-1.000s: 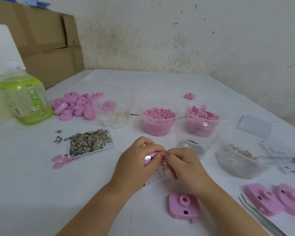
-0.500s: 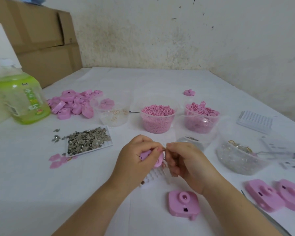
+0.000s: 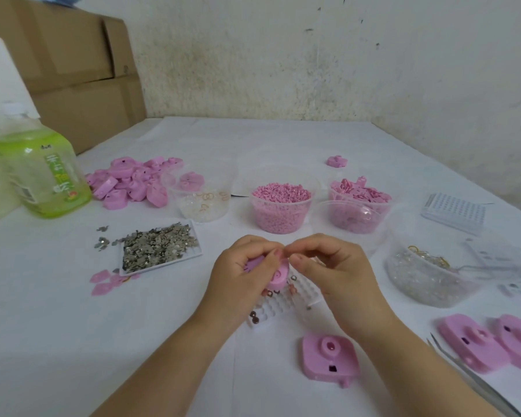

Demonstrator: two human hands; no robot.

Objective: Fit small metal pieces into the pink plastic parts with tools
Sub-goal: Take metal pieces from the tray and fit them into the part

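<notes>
Head cam: L hand (image 3: 241, 279) curls round pink part (image 3: 275, 276), held just above white grid tray (image 3: 286, 310) at table center. R hand (image 3: 337, 275) thumb & forefinger pinched together at part's top edge; can't tell what's btw them. Metal bits (image 3: 160, 246) lie left, tweezers (image 3: 471, 377) lower right.

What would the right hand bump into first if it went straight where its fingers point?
Probably the pink part held by the left hand; the right hand is almost touching it.
</notes>
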